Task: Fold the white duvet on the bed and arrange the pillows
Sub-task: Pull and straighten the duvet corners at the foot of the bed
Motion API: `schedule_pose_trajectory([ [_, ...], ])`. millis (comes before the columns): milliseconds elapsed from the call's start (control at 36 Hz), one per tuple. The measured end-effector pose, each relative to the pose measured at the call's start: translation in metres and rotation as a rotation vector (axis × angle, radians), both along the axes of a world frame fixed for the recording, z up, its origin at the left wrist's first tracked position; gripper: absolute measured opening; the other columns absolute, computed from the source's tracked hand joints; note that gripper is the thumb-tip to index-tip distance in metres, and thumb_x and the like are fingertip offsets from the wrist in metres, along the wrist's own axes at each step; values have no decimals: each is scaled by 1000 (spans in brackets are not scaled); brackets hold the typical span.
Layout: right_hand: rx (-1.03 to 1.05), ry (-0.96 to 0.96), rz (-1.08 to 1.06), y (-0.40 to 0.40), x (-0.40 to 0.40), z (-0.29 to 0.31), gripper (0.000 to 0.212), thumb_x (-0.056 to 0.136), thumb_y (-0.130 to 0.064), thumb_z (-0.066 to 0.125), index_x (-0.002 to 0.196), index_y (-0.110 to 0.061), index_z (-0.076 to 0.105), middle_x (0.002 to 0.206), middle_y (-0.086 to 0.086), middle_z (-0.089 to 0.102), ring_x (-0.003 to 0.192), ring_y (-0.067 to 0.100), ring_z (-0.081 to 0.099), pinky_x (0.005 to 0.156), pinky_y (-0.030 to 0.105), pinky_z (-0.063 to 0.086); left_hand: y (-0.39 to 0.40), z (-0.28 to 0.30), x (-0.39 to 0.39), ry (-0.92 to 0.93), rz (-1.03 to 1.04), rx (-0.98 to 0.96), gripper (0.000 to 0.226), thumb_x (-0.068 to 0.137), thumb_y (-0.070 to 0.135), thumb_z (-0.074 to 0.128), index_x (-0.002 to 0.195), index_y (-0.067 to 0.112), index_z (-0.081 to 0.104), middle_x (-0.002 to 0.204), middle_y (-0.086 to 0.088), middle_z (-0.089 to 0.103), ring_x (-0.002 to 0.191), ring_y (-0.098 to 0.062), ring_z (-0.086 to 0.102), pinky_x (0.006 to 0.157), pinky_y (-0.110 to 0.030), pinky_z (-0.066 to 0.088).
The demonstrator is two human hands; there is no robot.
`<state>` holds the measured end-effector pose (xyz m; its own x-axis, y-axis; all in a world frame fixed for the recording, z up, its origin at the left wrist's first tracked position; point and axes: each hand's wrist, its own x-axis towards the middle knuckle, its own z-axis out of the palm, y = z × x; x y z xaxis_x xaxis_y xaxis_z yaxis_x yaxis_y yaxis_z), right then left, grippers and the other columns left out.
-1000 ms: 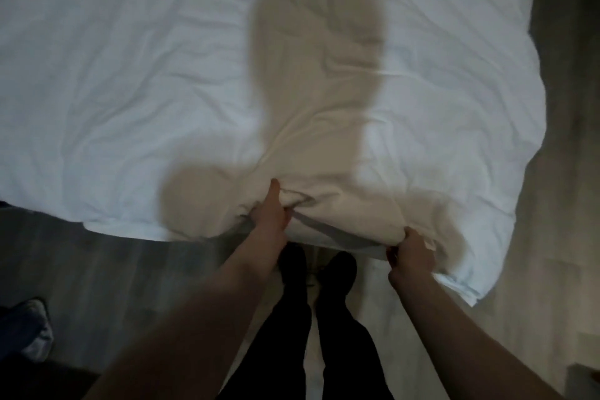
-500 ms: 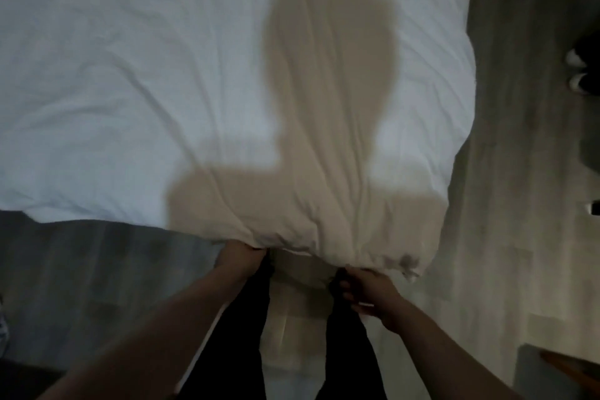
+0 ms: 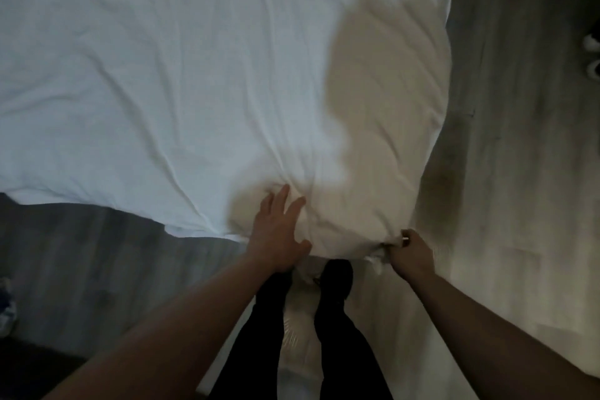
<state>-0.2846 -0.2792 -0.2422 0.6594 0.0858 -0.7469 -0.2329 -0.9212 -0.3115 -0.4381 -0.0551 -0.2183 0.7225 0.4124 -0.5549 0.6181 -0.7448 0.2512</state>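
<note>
The white duvet point(image 3: 181, 81) fills the upper part of the head view, wrinkled and spread flat, its near edge running just in front of my legs. My left hand point(image 3: 279, 230) lies on that near edge with fingers spread and straight, pressing the fabric. At the near right corner of the duvet, my right hand point(image 3: 410, 253) pinches the bunched cloth between curled fingers. My shadow falls across the right part of the duvet. No pillows are in view.
Grey wood-look floor point(image 3: 506, 172) runs along the right side and under the near edge. White-toed shoes point(image 3: 592, 55) stand at the far right edge. A bluish bundle point(image 3: 6, 305) lies on the floor at the left. My dark-clad legs point(image 3: 334, 318) stand between my arms.
My left hand has let go of the duvet edge and now lies flat on top with fingers spread. My right hand has shifted right to the corner. The view moved right.
</note>
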Motion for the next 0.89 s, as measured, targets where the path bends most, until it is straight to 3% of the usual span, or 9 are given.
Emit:
schedule_pose_trajectory([
  [56, 8, -186, 62, -15, -1, 6, 17, 90, -22, 56, 101, -18, 68, 99, 11, 71, 93, 36, 64, 69, 33, 43, -9, -2, 3, 23, 12, 34, 96, 68, 58, 63, 152, 30, 24, 164, -8, 4, 146, -40, 8, 120, -47, 17],
  [250, -58, -374, 183, -81, 3, 28, 22, 94, -28, 56, 110, -27, 70, 102, 4, 71, 90, 33, 65, 76, 36, 48, -22, 6, -3, -49, -20, 60, 87, 76, 53, 58, 153, 28, 25, 165, -5, 5, 150, -32, 4, 120, -52, 8],
  [306, -137, -301, 194, -77, 7, 27, 23, 96, -29, 54, 110, -26, 71, 105, 8, 70, 94, 35, 65, 76, 35, 48, -22, 13, -8, 26, -58, -21, 83, 80, 51, 59, 153, 28, 25, 165, -5, 3, 151, -31, 4, 120, -48, 14],
  [361, -284, -131, 174, -62, 7, 33, 22, 95, -25, 54, 109, -22, 71, 111, 12, 69, 100, 35, 64, 80, 35, 50, -18, 29, -12, 134, -84, -143, 72, 85, 47, 60, 149, 27, 35, 165, -4, 8, 147, -32, 22, 116, -43, 28],
  [417, -326, -12, 207, -43, 2, 39, 26, 91, -24, 57, 114, -17, 67, 120, 14, 65, 108, 35, 62, 88, 37, 51, -13, 46, -15, 194, -29, -290, 56, 88, 40, 62, 140, 22, 52, 159, -5, 27, 136, -30, 42, 108, -36, 39],
  [472, -276, 12, 306, -19, -10, 51, 38, 89, -29, 57, 124, -14, 58, 126, 14, 60, 114, 34, 59, 90, 37, 50, -9, 61, -24, 158, 81, -388, 46, 86, 32, 65, 130, 18, 62, 144, -6, 51, 129, -26, 50, 104, -33, 43],
  [556, -143, 5, 413, 33, -37, 80, 46, 87, -28, 52, 131, -15, 47, 130, 14, 51, 114, 38, 56, 92, 43, 50, 8, 93, -48, 70, 312, -406, 43, 80, 28, 67, 123, 22, 66, 131, -2, 62, 121, -21, 57, 100, -30, 47],
  [667, 69, 64, 423, 112, -78, 129, 60, 95, -28, 54, 150, -17, 33, 151, 11, 35, 130, 34, 47, 100, 37, 41, 45, 138, -99, 8, 496, -372, 40, 85, 28, 66, 125, 20, 64, 132, -2, 59, 116, -20, 58, 94, -24, 46],
  [889, 252, 66, 562, 242, -161, 211, 70, 91, -28, 63, 152, -19, 30, 155, 9, 33, 134, 27, 44, 104, 32, 38, 142, 206, -244, 1, 733, -234, 44, 88, 28, 70, 128, 13, 61, 134, -6, 56, 122, -20, 53, 100, -25, 39],
])
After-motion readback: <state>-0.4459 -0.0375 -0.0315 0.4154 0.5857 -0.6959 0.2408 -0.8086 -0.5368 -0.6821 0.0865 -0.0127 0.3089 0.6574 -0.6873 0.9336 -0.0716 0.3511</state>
